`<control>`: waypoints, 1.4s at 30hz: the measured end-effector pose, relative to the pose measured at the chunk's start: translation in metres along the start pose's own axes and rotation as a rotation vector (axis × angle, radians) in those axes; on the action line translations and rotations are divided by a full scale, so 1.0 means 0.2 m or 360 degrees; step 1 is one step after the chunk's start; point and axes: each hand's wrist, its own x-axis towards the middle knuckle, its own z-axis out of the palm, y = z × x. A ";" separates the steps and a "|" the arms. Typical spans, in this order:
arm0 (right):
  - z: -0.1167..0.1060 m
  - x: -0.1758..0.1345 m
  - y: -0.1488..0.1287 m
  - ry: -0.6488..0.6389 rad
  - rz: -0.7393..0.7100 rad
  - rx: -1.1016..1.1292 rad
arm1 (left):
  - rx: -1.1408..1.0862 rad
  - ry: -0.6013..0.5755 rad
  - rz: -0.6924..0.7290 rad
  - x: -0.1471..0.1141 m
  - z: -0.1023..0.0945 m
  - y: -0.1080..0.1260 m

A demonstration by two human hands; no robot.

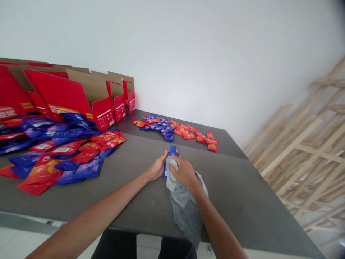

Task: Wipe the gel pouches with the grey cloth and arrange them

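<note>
On the dark table, the left hand pinches the blue sachet along its left edge, while the right hand, fingers curled tight around a grey cloth, presses it onto the sachet.

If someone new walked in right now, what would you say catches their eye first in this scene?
Probably the big spread of red and blue packets at the table's left, backed by open red boxes against the wall. Next, the centre: the left hand steadies a blue packet on the grey table while the right hand presses a grey cloth to it. A smaller row of packets lies further back.
</note>
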 end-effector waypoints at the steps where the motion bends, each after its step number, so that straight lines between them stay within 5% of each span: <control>1: 0.00 0.01 0.02 0.0091 0.0078 0.0024 | 0.0001 -0.0003 -0.0019 0.00 0.00 0.00; 5: -0.01 0.03 0.06 0.0226 0.0112 0.0144 | 0.0020 -0.0013 -0.0081 0.00 0.00 -0.02; 12: 0.02 -0.01 0.02 -0.0221 -0.0240 0.0069 | 0.0019 0.0025 0.0067 0.02 -0.03 0.00; 20: 0.00 0.03 0.08 0.0300 0.0122 0.0195 | 0.0037 -0.0060 -0.0117 0.02 -0.01 -0.03; 28: 0.02 -0.01 0.02 -0.0288 -0.0275 0.0086 | -0.0002 0.0027 0.0083 0.01 -0.02 0.01; 36: 0.00 0.03 0.07 0.0302 0.0133 0.0179 | -0.0002 -0.0101 -0.0121 0.01 -0.01 -0.04; 42: 0.00 0.01 0.04 -0.0195 -0.0177 0.0179 | -0.0008 -0.0051 0.0001 0.01 -0.03 -0.01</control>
